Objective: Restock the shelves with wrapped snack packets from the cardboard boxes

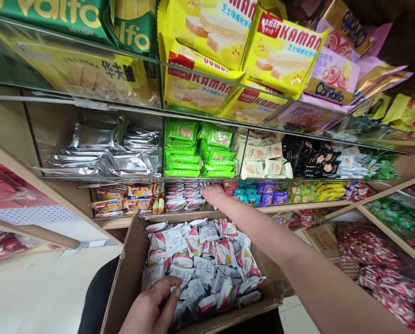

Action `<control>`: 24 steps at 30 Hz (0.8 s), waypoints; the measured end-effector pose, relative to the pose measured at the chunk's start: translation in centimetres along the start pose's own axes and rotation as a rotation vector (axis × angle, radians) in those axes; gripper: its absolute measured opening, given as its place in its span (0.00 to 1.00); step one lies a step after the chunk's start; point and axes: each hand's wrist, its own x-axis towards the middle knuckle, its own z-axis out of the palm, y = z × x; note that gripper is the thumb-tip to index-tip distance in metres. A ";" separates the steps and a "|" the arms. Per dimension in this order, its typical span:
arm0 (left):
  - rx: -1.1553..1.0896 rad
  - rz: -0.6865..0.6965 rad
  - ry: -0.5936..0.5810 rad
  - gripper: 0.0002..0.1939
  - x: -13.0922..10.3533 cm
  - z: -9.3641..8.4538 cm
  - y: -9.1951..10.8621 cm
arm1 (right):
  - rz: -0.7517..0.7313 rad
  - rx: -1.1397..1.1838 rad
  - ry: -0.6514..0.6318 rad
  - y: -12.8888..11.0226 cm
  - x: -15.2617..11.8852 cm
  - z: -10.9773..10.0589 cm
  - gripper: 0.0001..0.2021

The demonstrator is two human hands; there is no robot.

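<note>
left fingers [171,281] hover over boxed packets [204,270], right fingers [208,191] at low shelf [312,205]

Right hand [212,195] far forward, arm [280,241] outstretched — left hand [150,306] low, fingers [169,281] bent.

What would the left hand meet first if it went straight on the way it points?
Most likely the small wrapped packets in the cardboard box, just ahead of the left hand; depth is unclear.

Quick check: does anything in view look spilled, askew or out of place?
No spill shows. The small white-and-red plastic packets lie jumbled in the open brown cardboard box, unlike the neatly stacked bright-green packets beyond it. Higher up, the yellow rectangular KAMAN packs lean at uneven angles, which looks slightly untidy.
</note>
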 end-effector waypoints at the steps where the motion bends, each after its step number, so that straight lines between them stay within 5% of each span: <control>1: 0.000 0.001 -0.004 0.09 0.0 0.0 0.0 | -0.010 -0.020 0.003 0.0 -0.1 0.1 0.12; 24: 0.035 0.027 0.004 0.09 0.4 0.1 -0.2 | -0.146 -0.171 0.177 0.3 0.7 2.0 0.12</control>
